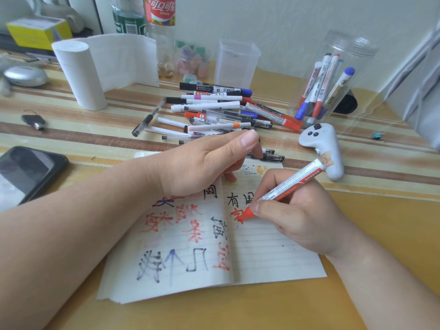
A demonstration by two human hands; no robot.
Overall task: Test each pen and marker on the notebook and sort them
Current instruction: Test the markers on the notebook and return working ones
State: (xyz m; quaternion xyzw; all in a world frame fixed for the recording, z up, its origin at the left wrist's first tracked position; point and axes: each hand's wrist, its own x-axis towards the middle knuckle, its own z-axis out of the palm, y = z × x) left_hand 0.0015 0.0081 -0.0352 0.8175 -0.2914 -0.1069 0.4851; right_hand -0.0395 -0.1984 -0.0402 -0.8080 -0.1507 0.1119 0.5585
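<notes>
Right hand (297,217) grips red-and-white plastic marker (285,184) in a writing pinch, tip on right page of open lined paper notebook (262,253), near centre of yellow worktop (357,270). Left hand (202,163) rests on far left page, fingers curled under; holding anything? Can't tell. Keep page pinned, short light strokes, judge ink solidity. Loose pen pile (214,110) far centre.

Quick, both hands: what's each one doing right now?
Left hand: rests on the notebook, fingers curled; whether it holds anything cannot be told.
Right hand: grips the red marker, tip on the page.
</notes>
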